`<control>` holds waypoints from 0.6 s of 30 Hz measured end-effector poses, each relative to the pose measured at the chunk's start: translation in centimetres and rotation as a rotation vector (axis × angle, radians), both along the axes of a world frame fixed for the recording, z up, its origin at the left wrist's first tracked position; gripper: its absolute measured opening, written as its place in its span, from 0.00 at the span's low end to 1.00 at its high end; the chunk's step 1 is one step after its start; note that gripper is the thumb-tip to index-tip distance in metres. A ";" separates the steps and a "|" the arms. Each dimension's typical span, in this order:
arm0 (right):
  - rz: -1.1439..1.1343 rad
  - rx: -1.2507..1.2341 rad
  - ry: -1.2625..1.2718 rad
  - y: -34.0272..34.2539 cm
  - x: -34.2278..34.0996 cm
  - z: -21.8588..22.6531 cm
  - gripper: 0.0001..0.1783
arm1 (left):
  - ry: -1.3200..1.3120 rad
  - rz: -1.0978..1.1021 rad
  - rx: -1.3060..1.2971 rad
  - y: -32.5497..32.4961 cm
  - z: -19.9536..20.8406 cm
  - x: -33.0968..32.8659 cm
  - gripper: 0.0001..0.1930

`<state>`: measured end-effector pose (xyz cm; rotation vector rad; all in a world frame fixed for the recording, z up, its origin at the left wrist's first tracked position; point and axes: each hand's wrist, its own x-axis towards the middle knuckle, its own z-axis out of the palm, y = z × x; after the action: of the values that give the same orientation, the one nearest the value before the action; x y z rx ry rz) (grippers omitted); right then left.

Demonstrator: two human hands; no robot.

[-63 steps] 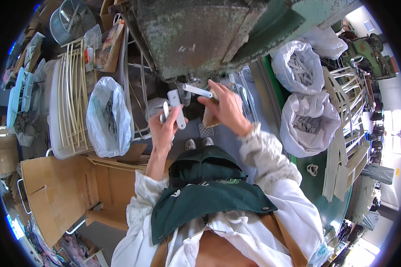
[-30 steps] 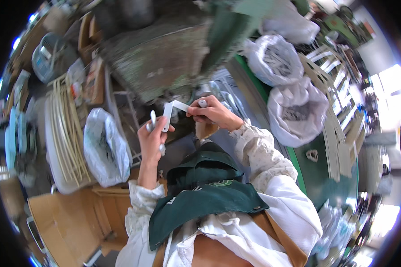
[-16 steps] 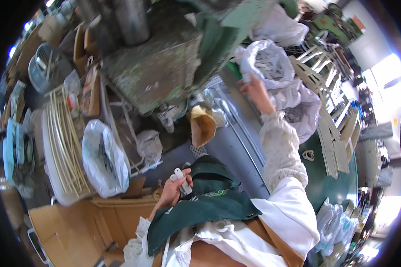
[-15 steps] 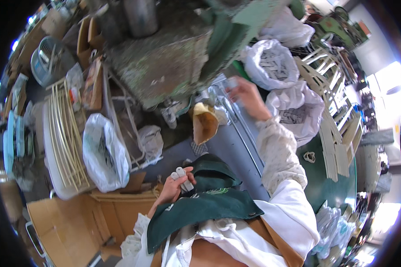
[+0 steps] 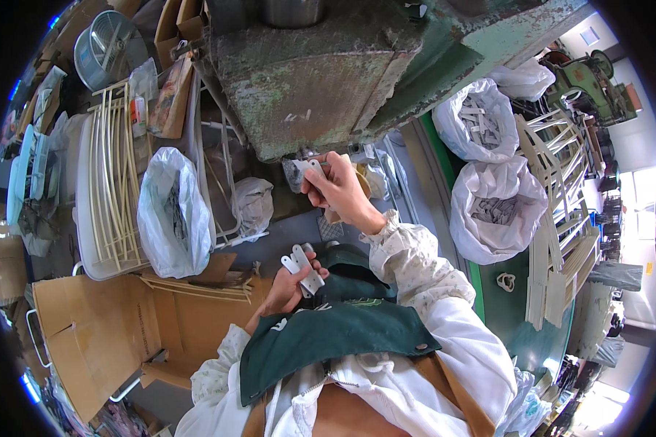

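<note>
My left hand [image 5: 286, 290], in front of my dark green apron [image 5: 328, 337], is closed on several small flat metal strips [image 5: 303, 271] with rounded, holed ends. My right hand [image 5: 342, 191] is raised below the worn green machine head [image 5: 306, 98]. Its fingers pinch one similar pale metal strip [image 5: 313, 166], beside a small grey fixture [image 5: 293, 173] under the machine; whether the strip touches the fixture I cannot tell. Partly hidden behind the right hand is a yellowish open container [image 5: 361, 180].
Two white bags [image 5: 499, 211] of grey metal pieces stand on the green table [image 5: 517, 298] at right, near stacked pale slats [image 5: 543, 269]. To the left are another white bag [image 5: 169, 218], a bin [image 5: 87, 211] of thin rods and an open cardboard box [image 5: 95, 320].
My right hand has swung leftward from near the bags to under the machine head, with a metal strip in its fingers. The left hand still holds its strips. The whole view has shifted.
</note>
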<state>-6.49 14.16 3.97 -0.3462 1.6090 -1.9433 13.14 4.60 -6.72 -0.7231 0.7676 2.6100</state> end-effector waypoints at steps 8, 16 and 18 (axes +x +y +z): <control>0.161 -0.005 -0.341 1.1 -1.3 -2.4 0.11 | 0.139 0.136 -0.162 -2.4 3.0 -4.5 0.10; -0.077 0.680 0.856 0.5 -12.5 -18.3 0.12 | 0.208 0.163 -0.211 -3.6 5.8 -7.3 0.13; 0.068 0.854 1.023 -2.7 -14.0 -21.3 0.13 | 0.170 0.178 -0.185 -4.0 6.2 -7.0 0.13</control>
<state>-20.46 11.47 -17.30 -1.0911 2.7902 -0.8167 6.19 0.58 -0.53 -0.6519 1.0506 2.8155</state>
